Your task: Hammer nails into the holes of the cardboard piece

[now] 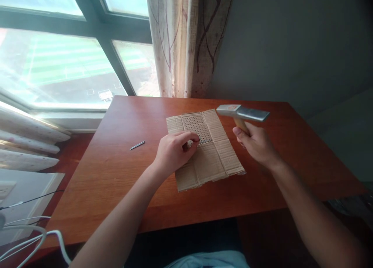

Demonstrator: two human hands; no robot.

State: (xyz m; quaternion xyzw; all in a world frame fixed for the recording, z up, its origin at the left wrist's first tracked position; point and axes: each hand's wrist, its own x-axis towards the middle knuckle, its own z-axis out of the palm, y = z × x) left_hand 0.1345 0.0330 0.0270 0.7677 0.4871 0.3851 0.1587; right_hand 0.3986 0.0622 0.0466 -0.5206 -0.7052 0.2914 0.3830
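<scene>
We press the fingertips of our left hand (175, 149) together above the cardboard (214, 159); whatever lies between them is too small to tell. The sheet spreads beneath those fingers, its long axis running away from us, with rows of small holes just beyond them. To their right, our right hand (260, 143) wraps its fingers around the hammer (243, 113), whose head lies crosswise above the fist, left end slightly higher. Both forearms reach forward and inward. Left of the left fingers, a metal rod (137, 145) lies slanted on the table (113, 186).

Bright window (62, 62) beside patterned curtain (182, 42)
</scene>
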